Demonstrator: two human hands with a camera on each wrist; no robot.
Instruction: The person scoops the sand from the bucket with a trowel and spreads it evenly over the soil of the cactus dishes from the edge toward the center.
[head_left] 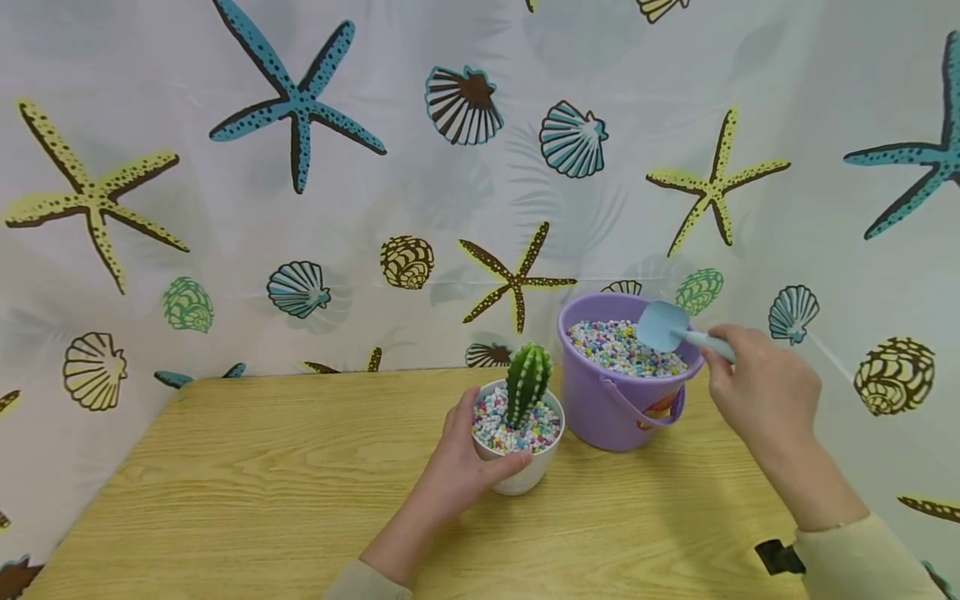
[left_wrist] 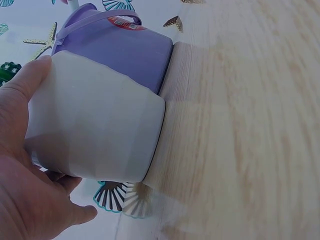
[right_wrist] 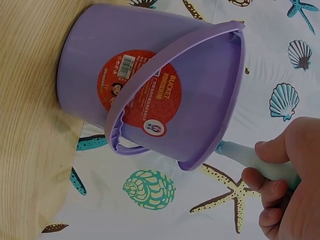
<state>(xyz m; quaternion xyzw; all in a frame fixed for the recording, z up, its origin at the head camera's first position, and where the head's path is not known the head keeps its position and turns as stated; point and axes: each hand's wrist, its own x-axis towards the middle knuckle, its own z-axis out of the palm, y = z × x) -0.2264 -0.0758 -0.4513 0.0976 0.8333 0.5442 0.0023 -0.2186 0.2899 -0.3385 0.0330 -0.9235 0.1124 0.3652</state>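
Observation:
My left hand (head_left: 459, 467) holds a white flowerpot (head_left: 525, 477) on the wooden table, thumb across the front and fingers round its left side. A green cactus (head_left: 528, 379) with white-dotted ribs stands upright in it, amid small multicoloured pebbles (head_left: 493, 423). Right beside the pot is a purple bucket (head_left: 588, 400) with similar pebbles (head_left: 618, 346) inside. Over the bucket's right rim, my right hand (head_left: 768, 392) grips the handle of a light blue toy shovel (head_left: 663, 326). The blade overlaps the bucket's pebbles in the head view.
The bucket's carrying handle (right_wrist: 150, 70) hangs down along its side, across a red label (right_wrist: 170, 92). Behind the wooden table (head_left: 262, 483) hangs a white curtain (head_left: 360, 200) printed with starfish and shells. A black strap end (head_left: 778, 557) sticks out at the right sleeve.

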